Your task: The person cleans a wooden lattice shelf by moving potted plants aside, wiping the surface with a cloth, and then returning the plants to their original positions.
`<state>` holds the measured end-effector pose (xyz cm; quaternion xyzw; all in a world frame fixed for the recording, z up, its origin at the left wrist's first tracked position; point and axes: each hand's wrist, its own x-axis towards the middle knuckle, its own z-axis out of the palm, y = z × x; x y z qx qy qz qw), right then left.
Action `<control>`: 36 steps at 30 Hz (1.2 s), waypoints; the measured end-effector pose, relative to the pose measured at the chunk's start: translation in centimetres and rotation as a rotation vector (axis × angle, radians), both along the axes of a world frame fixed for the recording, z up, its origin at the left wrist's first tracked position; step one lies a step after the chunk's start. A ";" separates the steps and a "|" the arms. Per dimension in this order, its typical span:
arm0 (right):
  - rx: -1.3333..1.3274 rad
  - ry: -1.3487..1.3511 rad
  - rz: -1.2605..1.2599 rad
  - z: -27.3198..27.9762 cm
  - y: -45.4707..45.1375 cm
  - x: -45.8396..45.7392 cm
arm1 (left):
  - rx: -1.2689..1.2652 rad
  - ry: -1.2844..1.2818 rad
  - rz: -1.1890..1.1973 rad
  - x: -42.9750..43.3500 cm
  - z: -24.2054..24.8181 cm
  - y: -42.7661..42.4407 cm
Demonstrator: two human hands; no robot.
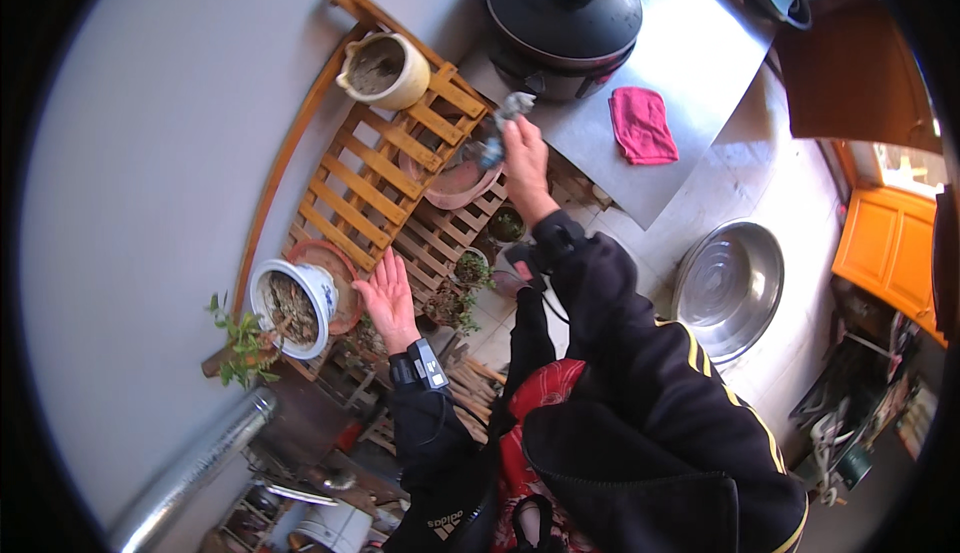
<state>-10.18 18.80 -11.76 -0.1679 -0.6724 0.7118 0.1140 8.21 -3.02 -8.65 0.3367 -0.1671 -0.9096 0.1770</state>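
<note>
My right hand (526,166) grips a crumpled grey-and-blue thing, perhaps a rag, its grey end (516,105) poking out above the fingers. It is blurred, so its material is uncertain. This hand is beside the corner of a slatted wooden plant stand (367,178). Palm up and holding nothing, my left hand (390,299) has its fingertips at the stand's lower edge. A white-and-blue flowerpot (324,294) with a leafy plant tilts in view left of it, by a terracotta-coloured saucer (346,268). A cream pot of soil (401,76) stands on the upper slats.
A black lidded electric pan (566,5) and a folded pink cloth (645,125) rest on a metal tabletop (592,144). On the tiled floor stands a large metal basin (727,290). Small potted plants (454,301) sit below the stand, near a silver duct pipe (199,470).
</note>
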 end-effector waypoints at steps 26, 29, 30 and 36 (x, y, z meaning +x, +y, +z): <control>0.918 0.238 0.217 4.6 -3.0 -0.2 | 0.032 -0.018 -0.033 0.1 0.1 -0.7; 0.526 0.225 0.155 4.1 -2.0 1.8 | 0.026 -0.013 -0.049 0.1 0.2 -0.7; 0.453 0.222 0.176 3.8 -0.7 2.4 | 0.064 -0.026 -0.030 0.1 0.1 -0.7; 0.735 -0.075 0.245 3.2 7.7 1.5 | 0.005 -0.016 -0.034 0.0 0.2 -0.3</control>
